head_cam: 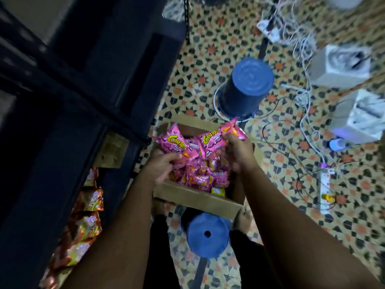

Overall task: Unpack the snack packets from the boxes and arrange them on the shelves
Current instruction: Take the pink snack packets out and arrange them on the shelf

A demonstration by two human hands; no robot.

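A: Head cam, only view we've got. Left hand [161, 166] is over the near-left corner of the cardboard box [198, 200], fingers curled, pinching the bottom edge of a pink snack packet [174, 142].

B: And the right hand [237, 152]?

A: Fingers curled round the top of a second pink packet [212, 140], thumb side toward us. Both packets are lifted just above the box, fanned outward from the two grips, touching in the middle, I think.

B: More left inside?

A: Plenty. A loose heap of pink packets [200, 176] below and between the hands, plus a yellow packet [217, 191] near the front wall.

B: How'll they handle?

A: My guess: light, puffed w/ air, crinkly film, a bit slick. Contents prob. crush easy, so pinch the sealed edge or a corner, not the belly. That's about where both hands are now.

B: Where do they go?

A: Dark shelf unit [87, 97] is left of the left hand. Orange packets [91, 200] already sit in a row on a low shelf there, below and left of that grip.

B: Anything else around?

A: Upturned blue bucket [245, 88] beyond the right hand, a blue stool [207, 234] under the box's near edge, and cables [302, 130] well off to the right on the patterned floor [208, 51]. Edges are blurry, so small detail's a no-go.
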